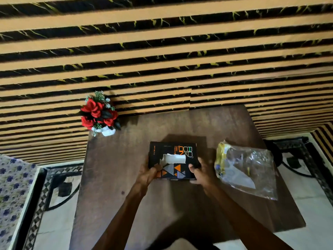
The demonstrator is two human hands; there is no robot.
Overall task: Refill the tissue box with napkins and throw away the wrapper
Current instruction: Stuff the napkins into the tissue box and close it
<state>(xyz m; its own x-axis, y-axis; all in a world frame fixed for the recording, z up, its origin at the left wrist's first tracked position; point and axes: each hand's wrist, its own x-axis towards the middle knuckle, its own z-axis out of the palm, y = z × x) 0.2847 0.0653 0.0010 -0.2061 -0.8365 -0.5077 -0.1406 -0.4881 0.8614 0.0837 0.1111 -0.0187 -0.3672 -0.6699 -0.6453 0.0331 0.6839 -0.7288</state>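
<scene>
A black tissue box (173,150) with orange and grey triangles lies flat in the middle of the brown table (126,177). A white napkin (174,158) sticks out of the slot in its top. My left hand (148,173) grips the box's near left corner, and my right hand (200,171) grips its near right corner. The clear plastic wrapper (248,168), printed yellow at one end, lies crumpled on the table to the right of the box, apart from my right hand.
A small white pot of red artificial roses (99,114) stands at the table's far left corner. A striped black and tan wall (162,51) rises behind the table. Patterned floor tiles (59,192) show on both sides, and a floral cloth (12,186) is at the far left.
</scene>
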